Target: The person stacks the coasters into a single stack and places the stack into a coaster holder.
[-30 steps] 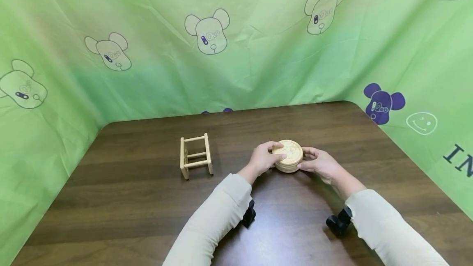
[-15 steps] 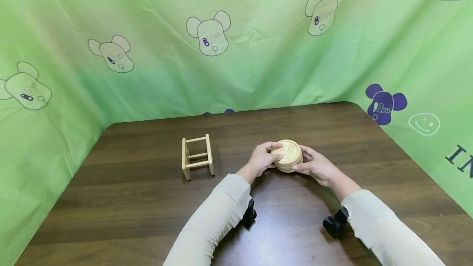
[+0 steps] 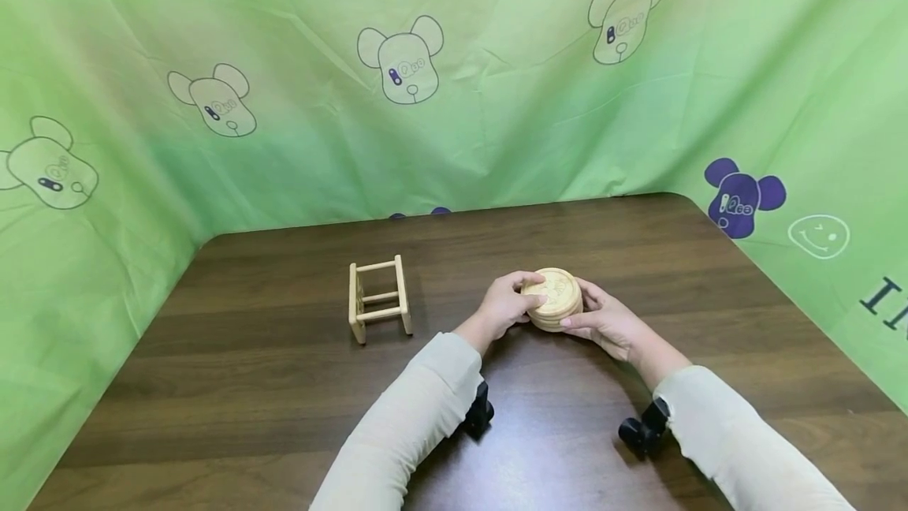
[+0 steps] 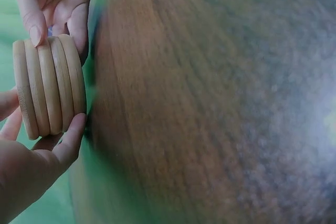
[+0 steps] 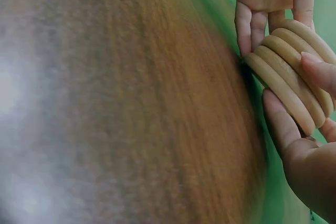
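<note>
A stack of several round wooden coasters (image 3: 555,294) sits between both hands right of the table's middle, with a carved design showing on the top one. From the left, my left hand (image 3: 502,306) grips it, thumb and a finger on the top coaster's rim. On the other side my right hand (image 3: 608,326) pinches the stack, its thumb on the coasters' edges. In the left wrist view the coasters (image 4: 50,85) lie face to face, slightly offset. The right wrist view shows the same coasters (image 5: 286,77) fanned a little, right thumb across their edges.
A small wooden rack (image 3: 381,314) with two side panels and crossbars stands left of the hands on the brown wooden table (image 3: 248,393). A green printed curtain (image 3: 496,117) hangs behind and along the sides. Black cameras sit on both wrists.
My right hand has shifted slightly left and closer round the coasters, its thumb now further across their edges. The left hand keeps its grip; the rack has not moved.
</note>
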A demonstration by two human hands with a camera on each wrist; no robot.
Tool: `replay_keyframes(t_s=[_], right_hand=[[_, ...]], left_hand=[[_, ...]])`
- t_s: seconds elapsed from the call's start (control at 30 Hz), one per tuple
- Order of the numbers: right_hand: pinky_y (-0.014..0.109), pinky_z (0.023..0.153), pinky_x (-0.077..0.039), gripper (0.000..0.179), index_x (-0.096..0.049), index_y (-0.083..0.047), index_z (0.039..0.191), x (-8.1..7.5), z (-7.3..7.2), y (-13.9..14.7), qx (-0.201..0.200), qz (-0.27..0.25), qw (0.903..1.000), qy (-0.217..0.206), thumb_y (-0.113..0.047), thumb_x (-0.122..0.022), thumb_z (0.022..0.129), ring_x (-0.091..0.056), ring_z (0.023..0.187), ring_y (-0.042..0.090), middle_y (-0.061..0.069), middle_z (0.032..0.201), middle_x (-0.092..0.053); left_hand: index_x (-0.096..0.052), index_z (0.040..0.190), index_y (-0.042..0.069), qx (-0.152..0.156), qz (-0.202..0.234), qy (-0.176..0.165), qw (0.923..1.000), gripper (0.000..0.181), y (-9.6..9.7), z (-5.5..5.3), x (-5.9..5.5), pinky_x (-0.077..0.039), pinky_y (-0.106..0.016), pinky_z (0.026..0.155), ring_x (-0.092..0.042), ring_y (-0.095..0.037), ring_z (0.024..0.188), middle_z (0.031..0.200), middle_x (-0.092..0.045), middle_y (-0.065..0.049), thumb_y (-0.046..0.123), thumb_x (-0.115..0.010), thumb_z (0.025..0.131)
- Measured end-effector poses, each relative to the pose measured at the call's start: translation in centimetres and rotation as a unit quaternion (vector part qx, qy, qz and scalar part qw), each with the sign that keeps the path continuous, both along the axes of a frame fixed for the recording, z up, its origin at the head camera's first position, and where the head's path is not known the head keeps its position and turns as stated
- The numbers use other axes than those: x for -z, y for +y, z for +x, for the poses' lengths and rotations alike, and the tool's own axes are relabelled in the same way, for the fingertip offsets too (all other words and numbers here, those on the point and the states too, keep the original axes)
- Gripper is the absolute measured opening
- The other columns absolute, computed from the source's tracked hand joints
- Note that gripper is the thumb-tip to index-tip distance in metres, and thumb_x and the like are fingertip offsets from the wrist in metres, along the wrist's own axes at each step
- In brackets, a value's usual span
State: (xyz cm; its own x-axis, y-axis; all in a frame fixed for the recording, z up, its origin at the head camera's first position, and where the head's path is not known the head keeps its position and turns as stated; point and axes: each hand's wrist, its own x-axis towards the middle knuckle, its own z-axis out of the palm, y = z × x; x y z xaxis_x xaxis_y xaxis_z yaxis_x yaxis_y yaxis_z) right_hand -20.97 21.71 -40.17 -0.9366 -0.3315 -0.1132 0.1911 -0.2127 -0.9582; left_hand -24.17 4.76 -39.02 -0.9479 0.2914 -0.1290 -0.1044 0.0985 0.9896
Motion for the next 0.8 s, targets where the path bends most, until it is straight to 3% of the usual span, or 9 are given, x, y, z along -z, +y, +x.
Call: replay_keyframes(t_s=[0.27,0.43,0.6,0.8], right_hand=[[0.032,0.08,-0.043,0.086,0.001,0.0,0.137,-0.8,0.5,-0.1,0.014,-0.017,0.9997,0.014,0.019,-0.052,0.072,-0.053,0.093,0.011,0.019,0.136,-0.008],[0.031,0.079,-0.044,0.086,0.0,0.0,0.137,-2.0,0.8,-0.9,0.022,-0.022,0.9991,0.029,0.019,-0.053,0.072,-0.053,0.093,0.011,0.02,0.137,-0.007],[0.029,0.078,-0.044,0.085,-0.004,0.0,0.137,-3.0,1.3,-1.9,0.037,-0.013,0.9978,0.053,0.018,-0.055,0.071,-0.054,0.092,0.011,0.019,0.13,-0.02],[0.031,0.076,-0.045,0.08,-0.014,-0.003,0.135,-4.3,1.5,-3.4,0.051,-0.015,0.9958,0.075,0.019,-0.056,0.071,-0.055,0.089,0.014,0.015,0.12,-0.032]], left_hand=[[-0.061,0.106,0.006,0.01,0.034,0.005,0.9994,0.032,-0.3,0.3,-0.8,-0.048,-0.033,0.06,-0.053,-0.012,0.075,0.105,-0.056,-0.003,-0.002,-0.062,0.075],[-0.059,0.111,0.007,0.015,0.03,0.035,0.9988,0.035,-1.0,0.6,-1.7,-0.049,-0.033,0.061,-0.053,-0.011,0.076,0.108,-0.056,-0.004,-0.001,-0.061,0.077],[-0.056,0.115,0.007,0.03,0.031,0.07,0.9966,0.038,-2.2,1.0,-2.8,-0.049,-0.033,0.063,-0.053,-0.012,0.076,0.111,-0.052,-0.007,-0.001,-0.06,0.078],[-0.051,0.121,0.005,0.058,0.044,0.102,0.9921,0.041,-3.9,1.2,-4.0,-0.049,-0.028,0.064,-0.052,-0.022,0.091,0.118,-0.039,-0.01,-0.001,-0.057,0.08]])
